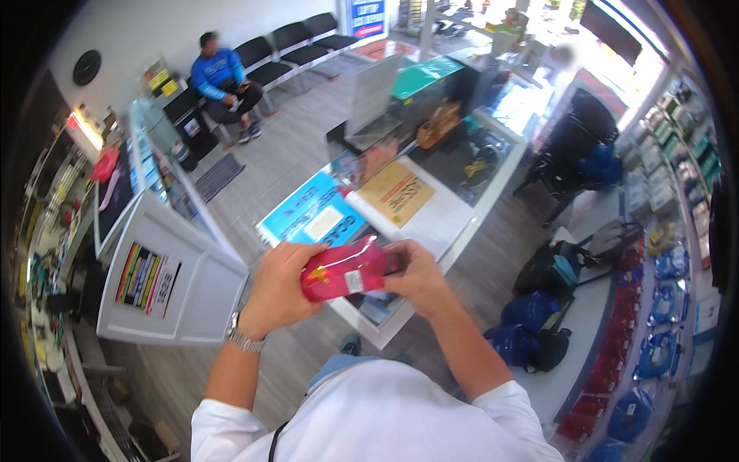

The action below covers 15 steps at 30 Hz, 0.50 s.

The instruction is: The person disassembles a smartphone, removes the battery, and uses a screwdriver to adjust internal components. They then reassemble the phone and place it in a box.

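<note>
A shiny red plastic packet [342,269] with a white label and a yellow print is held up above the corner of a glass counter. My left hand [281,279], with a metal watch on the wrist, is closed round its left end. At the packet's right end, my right hand [419,279] is closed on a small dark thing [396,260], whose kind I cannot make out. Beneath the hands lie a blue printed sign [296,204], an open notebook [443,208] and a tan printed card [396,192].
The glass counter [481,204] stands before me, with a green-topped box [427,77] farther back. A white panel [165,285] is at left. Bags [531,319] rest by the right-hand shelves. Across the room, a person in blue [219,73] sits beside black chairs [289,35].
</note>
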### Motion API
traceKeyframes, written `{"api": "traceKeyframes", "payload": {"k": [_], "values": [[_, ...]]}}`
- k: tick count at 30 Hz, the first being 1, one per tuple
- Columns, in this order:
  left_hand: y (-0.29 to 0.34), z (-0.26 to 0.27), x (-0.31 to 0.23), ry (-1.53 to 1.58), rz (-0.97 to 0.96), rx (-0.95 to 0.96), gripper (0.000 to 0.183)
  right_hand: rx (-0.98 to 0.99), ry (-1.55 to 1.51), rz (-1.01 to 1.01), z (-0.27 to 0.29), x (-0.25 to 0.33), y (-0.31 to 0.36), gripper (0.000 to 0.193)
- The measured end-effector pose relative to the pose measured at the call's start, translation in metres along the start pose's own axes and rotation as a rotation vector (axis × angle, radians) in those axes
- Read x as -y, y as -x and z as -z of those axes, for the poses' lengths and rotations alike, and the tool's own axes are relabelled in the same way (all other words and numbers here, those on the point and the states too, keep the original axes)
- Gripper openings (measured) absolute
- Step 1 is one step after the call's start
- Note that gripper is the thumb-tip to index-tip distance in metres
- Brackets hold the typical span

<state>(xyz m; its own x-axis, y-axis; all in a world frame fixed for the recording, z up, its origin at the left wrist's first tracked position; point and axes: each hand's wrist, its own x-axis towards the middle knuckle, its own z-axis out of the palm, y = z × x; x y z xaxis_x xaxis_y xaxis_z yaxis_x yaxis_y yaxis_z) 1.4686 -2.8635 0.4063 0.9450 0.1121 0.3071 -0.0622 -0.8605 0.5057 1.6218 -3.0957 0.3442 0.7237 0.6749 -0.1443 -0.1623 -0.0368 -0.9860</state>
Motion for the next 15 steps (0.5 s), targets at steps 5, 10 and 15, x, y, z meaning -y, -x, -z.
{"api": "traceKeyframes", "payload": {"k": [5, 10, 15], "values": [[-0.005, -0.027, -0.002, 0.003, 0.061, -0.030, 0.084, 0.014, 0.553, 0.175, 0.000, 0.034, -0.001, 0.059], [-0.009, -0.067, -0.001, 0.463, 0.166, -0.181, 0.092, 0.406, 0.552, 0.201, 0.021, 0.087, -0.002, 0.060], [-0.018, -0.088, 0.003, 0.618, 0.194, -0.380, 0.099, 0.111, 0.229, 0.287, 0.042, 0.111, 0.014, 0.057]]}}
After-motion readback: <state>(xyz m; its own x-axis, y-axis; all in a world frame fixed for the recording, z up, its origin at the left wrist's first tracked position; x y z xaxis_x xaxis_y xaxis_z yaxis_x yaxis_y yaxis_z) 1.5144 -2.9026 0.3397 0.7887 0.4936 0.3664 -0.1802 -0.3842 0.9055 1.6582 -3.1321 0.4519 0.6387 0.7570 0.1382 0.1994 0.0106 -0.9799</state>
